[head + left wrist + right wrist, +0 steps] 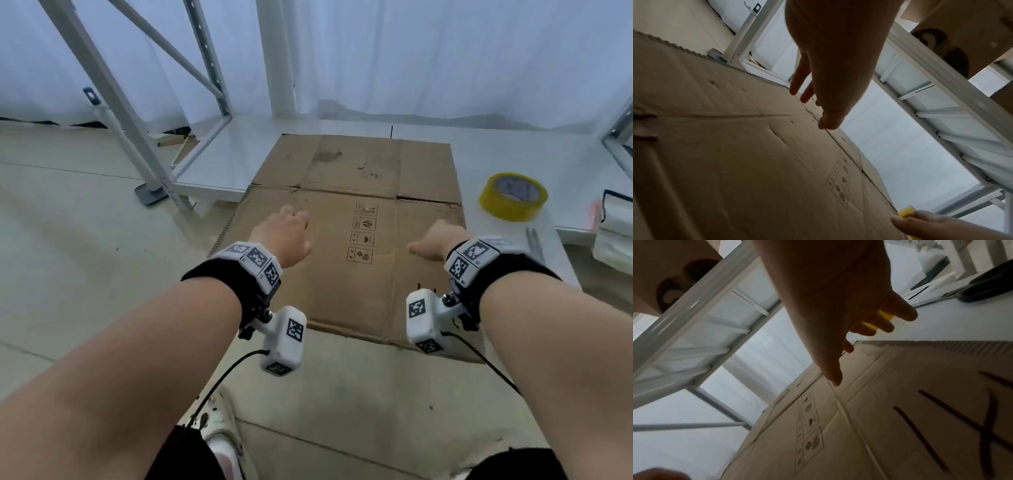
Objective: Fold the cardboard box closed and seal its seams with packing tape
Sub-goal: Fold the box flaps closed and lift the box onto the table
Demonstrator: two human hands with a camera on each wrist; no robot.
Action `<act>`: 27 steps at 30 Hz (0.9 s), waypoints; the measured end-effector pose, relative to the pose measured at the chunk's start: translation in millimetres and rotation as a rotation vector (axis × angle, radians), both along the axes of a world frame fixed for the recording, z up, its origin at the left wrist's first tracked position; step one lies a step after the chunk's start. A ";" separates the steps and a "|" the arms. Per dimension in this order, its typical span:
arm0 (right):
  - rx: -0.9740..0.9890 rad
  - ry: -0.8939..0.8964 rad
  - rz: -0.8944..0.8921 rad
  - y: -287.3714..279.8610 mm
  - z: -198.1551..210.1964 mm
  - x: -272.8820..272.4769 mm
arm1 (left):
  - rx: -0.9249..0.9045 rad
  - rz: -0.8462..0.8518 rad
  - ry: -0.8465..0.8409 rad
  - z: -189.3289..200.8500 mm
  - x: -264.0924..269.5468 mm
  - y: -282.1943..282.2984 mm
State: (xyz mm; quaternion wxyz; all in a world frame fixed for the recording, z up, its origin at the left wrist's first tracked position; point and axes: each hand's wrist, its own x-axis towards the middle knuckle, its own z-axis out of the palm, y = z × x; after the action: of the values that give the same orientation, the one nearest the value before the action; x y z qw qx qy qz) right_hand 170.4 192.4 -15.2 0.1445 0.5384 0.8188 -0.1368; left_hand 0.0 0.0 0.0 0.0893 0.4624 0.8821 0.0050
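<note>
A flattened brown cardboard box (346, 236) lies on a low white platform, its near part jutting over the floor. Printed handling symbols (362, 238) sit mid-panel. My left hand (284, 233) hovers over the box's left part with fingers extended and relaxed, holding nothing; the left wrist view shows the fingertips (807, 95) just above the cardboard (735, 162). My right hand (436, 238) reaches over the right part, fingers loosely spread and empty (865, 327) above the cardboard (900, 418). A yellow roll of packing tape (513, 196) stands on the platform to the right of the box.
A white metal shelving frame (113, 102) stands at the back left, and a white post (277, 58) behind the box. Scissors (534, 245) lie right of the box near the platform edge. White folded items (613, 233) sit at the far right. Tiled floor (68, 274) lies on the left.
</note>
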 end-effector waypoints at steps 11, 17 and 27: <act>-0.151 -0.083 -0.114 15.3 -46.5 2.3 | -0.163 0.044 -0.081 -54.0 -46.3 37.8; -0.061 0.055 -0.136 6.9 -51.5 5.5 | -0.091 0.300 -0.127 -67.4 -70.9 29.7; -0.015 -0.040 0.229 -30.1 -48.0 -61.7 | -0.073 0.639 -0.186 -51.4 -107.3 -47.3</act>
State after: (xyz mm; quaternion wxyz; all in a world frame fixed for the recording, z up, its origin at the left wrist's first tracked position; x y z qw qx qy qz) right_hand 108.7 162.3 -63.3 0.1795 0.4430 0.8708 -0.1148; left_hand -107.3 -47.3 -51.4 0.1799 0.1563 0.9702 0.0433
